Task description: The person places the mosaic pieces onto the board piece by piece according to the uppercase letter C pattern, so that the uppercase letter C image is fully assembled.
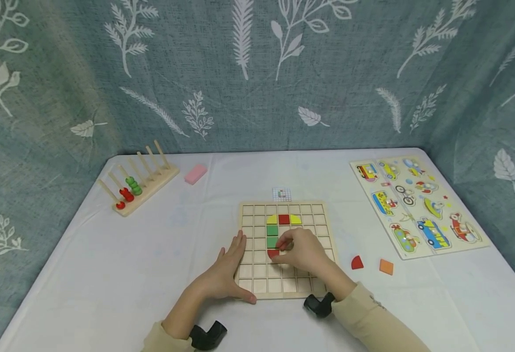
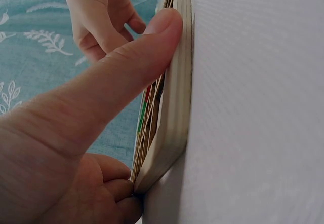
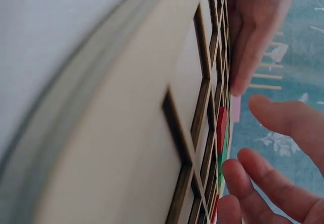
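A wooden grid board (image 1: 284,295) lies on the white table. My left hand (image 1: 225,274) rests along its left edge, fingers fairly straight and thumb at the near corner. In the grid sit a red square (image 1: 284,219) between two yellow rounded pieces (image 1: 295,220), two green squares (image 1: 272,230) below the left one, and a red rounded piece (image 1: 272,254) under those. My right hand (image 1: 303,249) hovers over the board beside that red piece. In the right wrist view its thumb and fingers (image 3: 258,171) are spread apart with nothing seen between them.
A patterned card (image 1: 281,194) lies behind the board. To the right are a loose red rounded piece (image 1: 356,262), an orange square (image 1: 386,267) and a vehicle puzzle (image 1: 416,205). A peg rack with beads (image 1: 152,188) and a pink block (image 1: 195,173) stand back left.
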The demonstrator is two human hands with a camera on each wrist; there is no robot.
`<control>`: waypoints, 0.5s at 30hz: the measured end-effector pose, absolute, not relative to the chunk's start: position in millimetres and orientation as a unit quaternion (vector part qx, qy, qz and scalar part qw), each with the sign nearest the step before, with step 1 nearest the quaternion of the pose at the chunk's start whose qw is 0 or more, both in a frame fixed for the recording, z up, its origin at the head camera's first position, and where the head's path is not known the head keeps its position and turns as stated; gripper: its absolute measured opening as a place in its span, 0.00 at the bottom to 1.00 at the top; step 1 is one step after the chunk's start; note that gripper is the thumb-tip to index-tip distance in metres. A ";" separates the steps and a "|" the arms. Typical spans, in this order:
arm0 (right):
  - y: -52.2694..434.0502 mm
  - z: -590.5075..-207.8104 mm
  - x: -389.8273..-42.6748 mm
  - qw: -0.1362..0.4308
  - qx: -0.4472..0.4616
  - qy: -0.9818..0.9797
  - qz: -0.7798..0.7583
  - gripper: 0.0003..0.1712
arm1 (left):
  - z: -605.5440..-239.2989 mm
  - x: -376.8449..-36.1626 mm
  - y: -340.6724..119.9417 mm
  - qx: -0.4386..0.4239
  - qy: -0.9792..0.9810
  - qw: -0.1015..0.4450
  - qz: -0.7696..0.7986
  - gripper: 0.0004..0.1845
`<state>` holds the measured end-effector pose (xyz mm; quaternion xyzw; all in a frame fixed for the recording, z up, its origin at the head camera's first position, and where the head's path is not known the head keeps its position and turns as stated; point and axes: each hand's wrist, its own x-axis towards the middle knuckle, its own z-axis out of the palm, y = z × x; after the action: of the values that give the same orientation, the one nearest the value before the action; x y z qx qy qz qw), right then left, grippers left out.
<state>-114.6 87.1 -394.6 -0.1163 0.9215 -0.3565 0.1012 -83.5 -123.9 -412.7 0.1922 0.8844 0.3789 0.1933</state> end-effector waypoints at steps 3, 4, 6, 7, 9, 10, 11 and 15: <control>88.5 -394.7 -114.3 0.106 -0.121 0.918 -0.361 0.13 | -412.7 -83.0 -124.5 0.190 0.886 0.190 0.379 0.71; 89.0 -394.5 -114.1 0.108 -0.121 0.917 -0.363 0.13 | -412.8 -83.0 -124.7 0.190 0.886 0.189 0.379 0.71; 90.3 -393.5 -113.5 0.111 -0.119 0.916 -0.366 0.13 | -413.1 -83.1 -124.8 0.191 0.886 0.189 0.379 0.71; 91.0 -392.7 -113.1 0.111 -0.119 0.916 -0.366 0.13 | -413.0 -83.1 -124.7 0.191 0.885 0.190 0.380 0.71; 92.6 -391.7 -112.5 0.109 -0.115 0.917 -0.366 0.13 | -413.0 -83.3 -124.2 0.192 0.884 0.191 0.382 0.71; 93.5 -391.2 -112.0 0.109 -0.112 0.917 -0.367 0.13 | -412.8 -83.3 -124.1 0.192 0.883 0.192 0.382 0.71; 94.2 -390.7 -111.7 0.109 -0.111 0.917 -0.367 0.12 | -412.7 -83.3 -123.9 0.191 0.883 0.192 0.382 0.71; 98.6 -391.5 -110.6 0.104 -0.107 0.918 -0.368 0.12 | -411.7 -83.1 -123.6 0.186 0.886 0.193 0.379 0.71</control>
<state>-110.6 98.6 -391.5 -0.1065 0.9178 -0.3680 0.1040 -83.1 -123.6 -411.7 0.1862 0.8855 0.3792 0.1933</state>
